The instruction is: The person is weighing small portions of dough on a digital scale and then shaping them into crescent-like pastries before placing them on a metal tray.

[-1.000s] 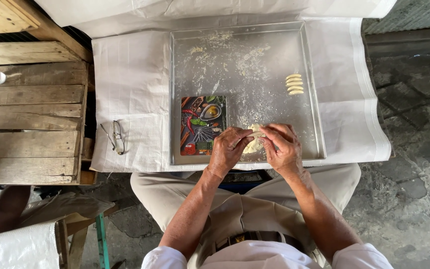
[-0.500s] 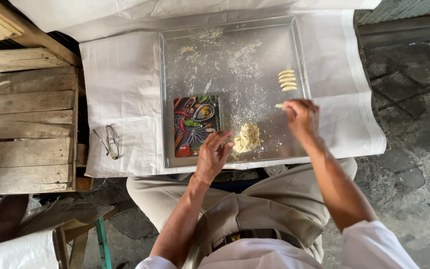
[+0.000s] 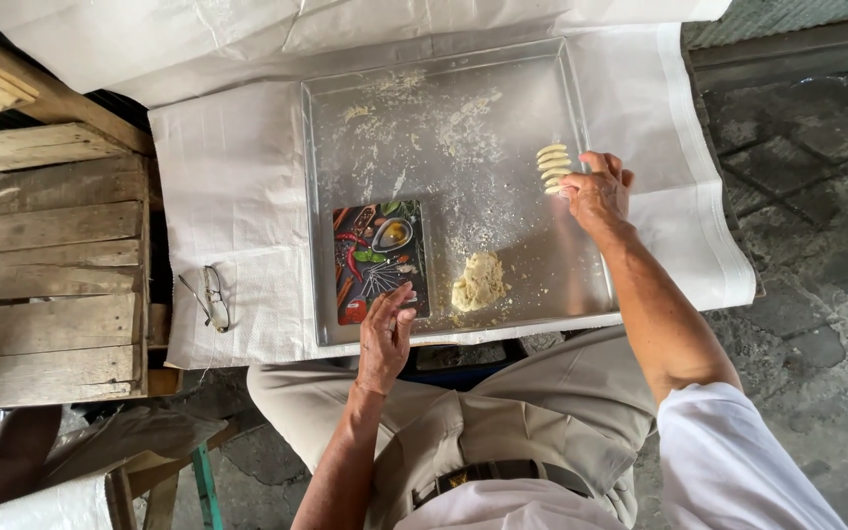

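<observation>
A large metal tray (image 3: 345, 118) dusted with flour lies on a white cloth. My right hand (image 3: 596, 191) reaches to the tray's right side, its fingertips at a short row of pale shaped dough pieces (image 3: 552, 164); whether it still pinches a piece is unclear. My left hand (image 3: 386, 329) rests at the tray's near edge, fingers loosely apart, touching the lower corner of a small dark board printed with vegetables and spices (image 3: 379, 260). A lump of pale dough (image 3: 480, 283) sits on the tray between my hands.
The white cloth (image 3: 238, 196) covers the table under the tray. A pair of glasses (image 3: 210, 298) lies on it at the left. Wooden pallet boards (image 3: 46, 275) stand further left. Stone paving (image 3: 817, 196) is on the right. Another person's arm (image 3: 2, 471) shows at bottom left.
My right hand left the dough lump and moved right and up to the row of shaped pieces. My left hand drew back toward the tray's near edge.
</observation>
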